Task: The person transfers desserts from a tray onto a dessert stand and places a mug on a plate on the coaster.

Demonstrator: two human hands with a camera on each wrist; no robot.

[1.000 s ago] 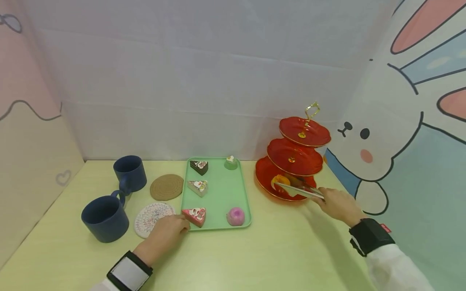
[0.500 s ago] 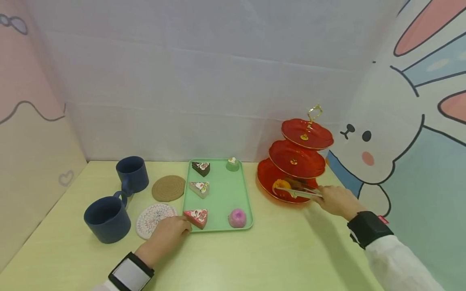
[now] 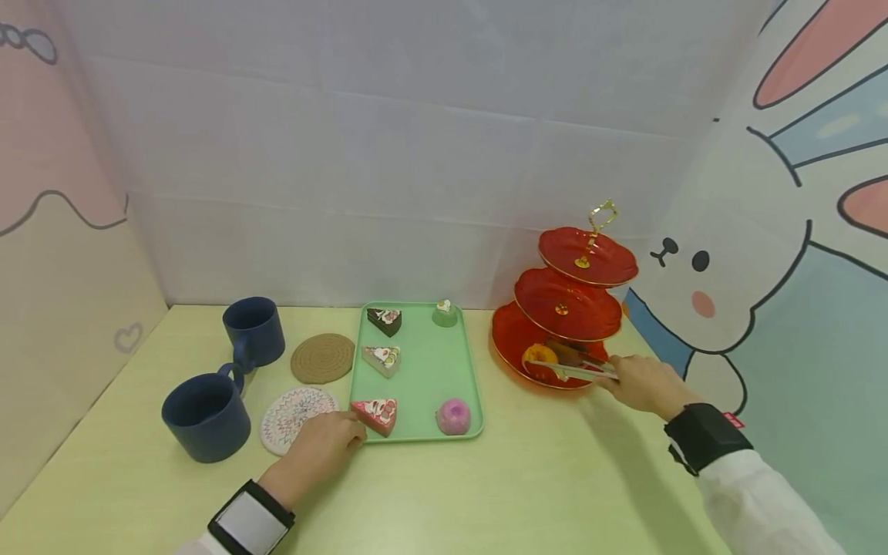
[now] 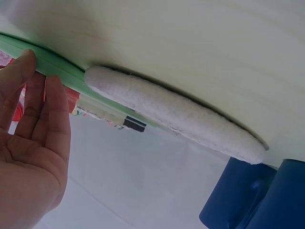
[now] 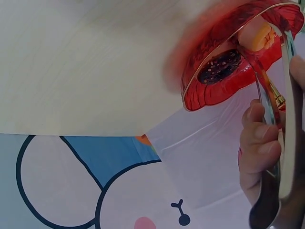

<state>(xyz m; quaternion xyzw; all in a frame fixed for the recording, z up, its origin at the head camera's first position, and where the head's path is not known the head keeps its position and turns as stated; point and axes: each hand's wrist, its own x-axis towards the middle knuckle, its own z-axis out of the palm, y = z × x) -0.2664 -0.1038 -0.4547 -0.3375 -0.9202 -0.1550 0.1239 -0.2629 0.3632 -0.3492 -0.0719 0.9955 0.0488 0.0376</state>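
Observation:
My right hand (image 3: 641,383) grips a pair of metal tongs (image 3: 583,371) beside the three-tier red cake stand (image 3: 509,335). The tong tips lie on either side of an orange-topped pastry (image 5: 257,36) low on the bottom plate. A dark sprinkled doughnut (image 5: 220,67) rests next to it on that plate. At the near left corner of the green tray (image 3: 426,370), my left hand (image 3: 324,443) pinches the rim (image 4: 62,67) between thumb and fingers. Just beyond those fingers, a red cake slice (image 3: 375,414) sits in the tray.
The tray also bears a chocolate slice (image 3: 385,321), a pale slice (image 3: 381,359), a green cake (image 3: 445,314) and a purple cake (image 3: 453,416). Left of it lie a brown coaster (image 3: 322,358) and a white coaster (image 3: 294,416). Two blue mugs (image 3: 206,420) stand farther left.
The tongs have dropped slightly with the orange-topped pastry, lower over the bottom plate. The left hand keeps its place at the tray corner. The head view has shifted a little.

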